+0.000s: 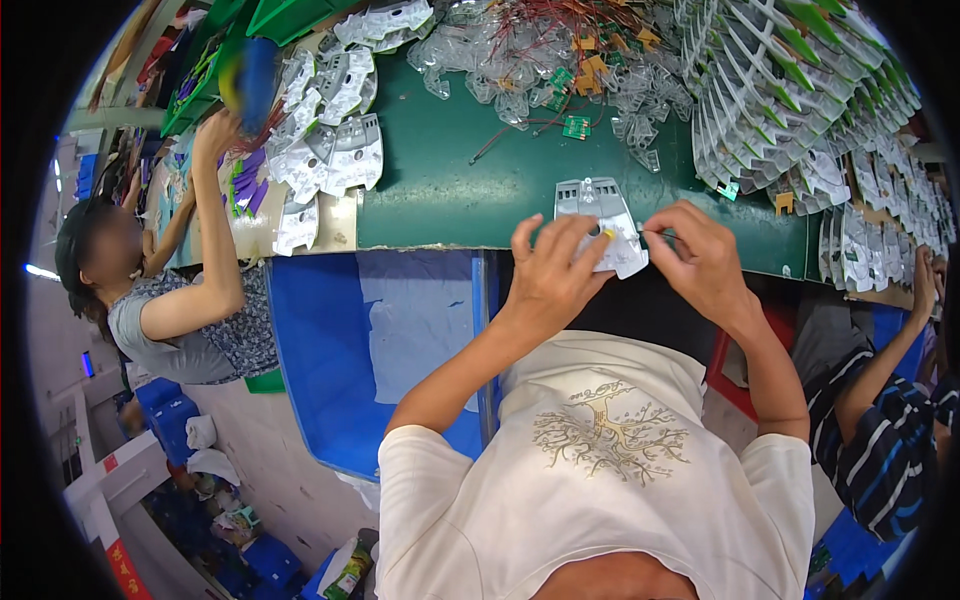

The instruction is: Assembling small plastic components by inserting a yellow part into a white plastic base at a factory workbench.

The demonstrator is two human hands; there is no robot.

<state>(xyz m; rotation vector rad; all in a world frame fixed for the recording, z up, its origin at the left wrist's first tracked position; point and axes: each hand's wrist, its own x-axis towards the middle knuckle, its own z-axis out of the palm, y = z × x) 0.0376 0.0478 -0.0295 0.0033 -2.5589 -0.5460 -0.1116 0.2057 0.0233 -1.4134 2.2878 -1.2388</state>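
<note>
A grey-silver plastic shell with slotted vents at its far end lies at the near edge of the green worktable. My left hand grips it from the left, its fingers over the middle; a small yellow spot shows beside the fingertips. At the shell's right edge, my right hand is closed in a pinch. Something small and dark seems to be between those fingertips, too small to name. A small green circuit board with thin wires lies beyond the shell.
Clear plastic parts with red wires are heaped at the back. Stacked grey shells rise at the right; more shells lie left. A blue bin stands below the table's edge. Co-workers sit left and right.
</note>
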